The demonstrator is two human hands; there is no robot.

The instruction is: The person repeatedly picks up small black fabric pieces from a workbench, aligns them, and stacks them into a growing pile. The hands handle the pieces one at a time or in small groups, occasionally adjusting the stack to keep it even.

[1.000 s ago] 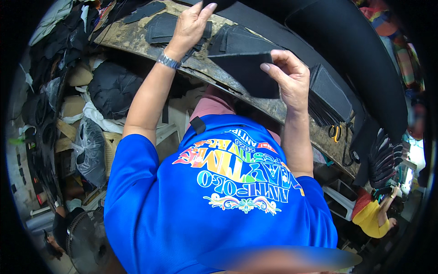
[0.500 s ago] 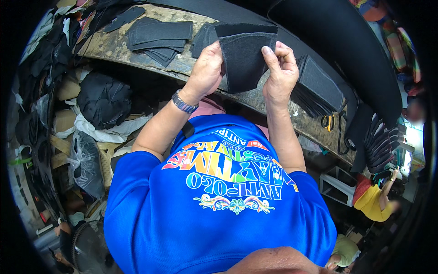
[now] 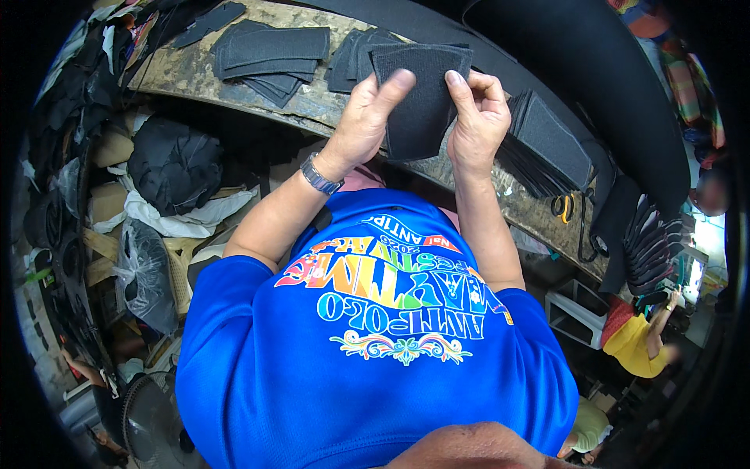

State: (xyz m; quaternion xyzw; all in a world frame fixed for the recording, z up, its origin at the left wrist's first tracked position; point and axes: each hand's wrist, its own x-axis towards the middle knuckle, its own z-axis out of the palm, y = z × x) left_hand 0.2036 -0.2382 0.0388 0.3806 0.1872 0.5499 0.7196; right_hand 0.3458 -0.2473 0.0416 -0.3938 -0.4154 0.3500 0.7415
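A dark tapered fabric panel (image 3: 426,102) is held up over the near edge of the workbench, its wide end away from me. My left hand (image 3: 365,117) grips its left side, the thumb reaching over the front face and the fingers hidden behind. At the right edge, my right hand (image 3: 478,121) pinches the panel between thumb and fingers. Just behind it lies a small pile of similar dark pieces (image 3: 348,62). More cut pieces (image 3: 273,55) are stacked farther left, and a thick stack of panels (image 3: 547,141) sits right of my right hand.
Yellow-handled scissors (image 3: 562,207) rest on the worn wooden bench (image 3: 187,78). A large black roll of material (image 3: 594,70) spans the back right. Below the bench at left are a black bundle (image 3: 176,164) and a plastic bag (image 3: 147,273). A person in yellow (image 3: 634,344) is at far right.
The panel's top has come together: the raised dark layer and curved stitched edge seen before are now a flat ribbed face. My left thumb has moved onto the front.
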